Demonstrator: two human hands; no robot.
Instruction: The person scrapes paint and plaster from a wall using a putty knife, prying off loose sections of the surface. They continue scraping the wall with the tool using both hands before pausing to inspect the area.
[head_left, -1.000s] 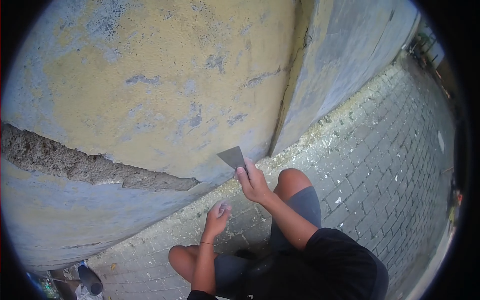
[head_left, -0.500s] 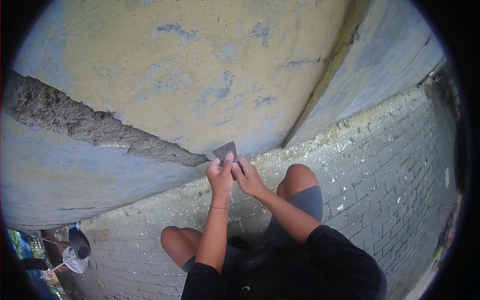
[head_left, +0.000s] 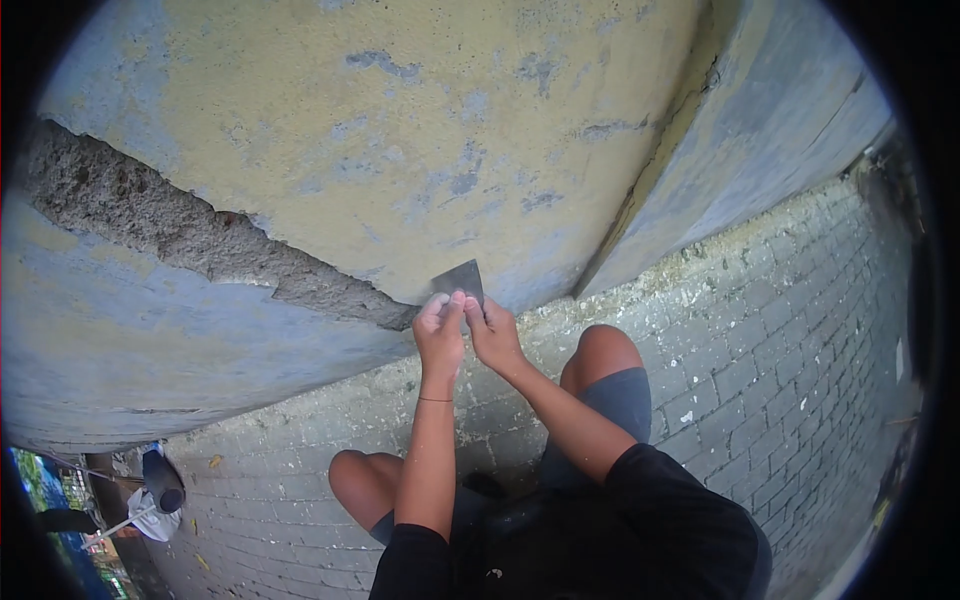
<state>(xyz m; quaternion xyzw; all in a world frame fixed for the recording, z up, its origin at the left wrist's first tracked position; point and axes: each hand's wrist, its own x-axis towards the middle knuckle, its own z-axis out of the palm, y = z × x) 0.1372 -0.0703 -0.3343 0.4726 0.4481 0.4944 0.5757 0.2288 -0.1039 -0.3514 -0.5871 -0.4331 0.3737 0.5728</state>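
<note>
A flat, dark grey scraper [head_left: 459,279] with straight edges is held up against the lower wall [head_left: 330,190]. My left hand [head_left: 438,325] is closed on it, the thumb lying over its near face. Beside it, my right hand [head_left: 492,328] pinches the same scraper along its lower right side, with the two thumbs almost touching. Any handle is hidden behind the fingers. Pale dust coats my fingertips. Just left of my hands ends a long strip of bare, rough masonry [head_left: 190,225] where the plaster is gone.
Yellow and blue paint peels from the wall. A projecting wall section [head_left: 720,170] stands to the right. Grey paving bricks [head_left: 740,360] with white specks run along the wall's foot. At the lower left lie a white bag [head_left: 155,520] and a dark cylindrical object [head_left: 163,482].
Both hands and the scraper have moved slightly up the wall, and more of the scraper's face shows above the fingers. The camera view has shifted a little.
</note>
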